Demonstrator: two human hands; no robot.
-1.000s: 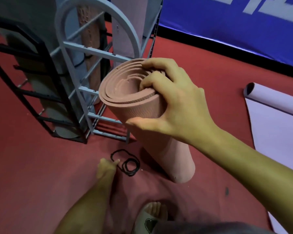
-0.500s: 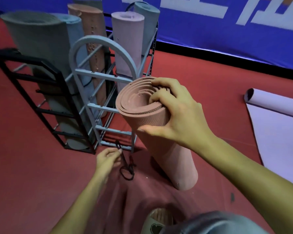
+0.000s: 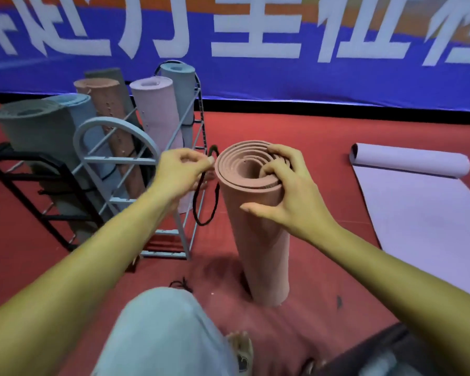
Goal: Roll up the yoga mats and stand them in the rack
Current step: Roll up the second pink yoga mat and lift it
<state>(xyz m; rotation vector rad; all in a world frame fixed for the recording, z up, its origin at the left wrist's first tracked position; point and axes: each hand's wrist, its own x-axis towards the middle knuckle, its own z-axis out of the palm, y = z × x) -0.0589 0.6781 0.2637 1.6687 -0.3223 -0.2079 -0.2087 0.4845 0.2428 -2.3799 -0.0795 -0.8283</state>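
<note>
Since half a second ago the left hand (image 3: 183, 169) has been rising from the floor, and it is now pinching a black elastic loop (image 3: 205, 198) just beside the top rim of the rolled pink mat (image 3: 258, 234), the loop hanging below the fingers. That mat is standing on end on the red floor (image 3: 323, 137), leaning slightly, just right of the grey rack (image 3: 114, 158). Open floor is lying between the mat and the half-unrolled lilac mat (image 3: 418, 202) toward the right edge of the floor, and more behind it up to the blue banner (image 3: 255, 77).

Each hand is acting as a grip: the left one is pressing thumb and fingertips together on the loop; the right hand (image 3: 291, 196) is curling its fingers over the mat's spiral top and bracing its thumb against the side.

Rolled mats (image 3: 158, 115) are standing in the grey rack, with a larger grey roll (image 3: 38, 128) in a black rack (image 3: 33, 185) at the left. Another black band (image 3: 181, 283) is lying on the floor by the person's knee (image 3: 160, 335).
</note>
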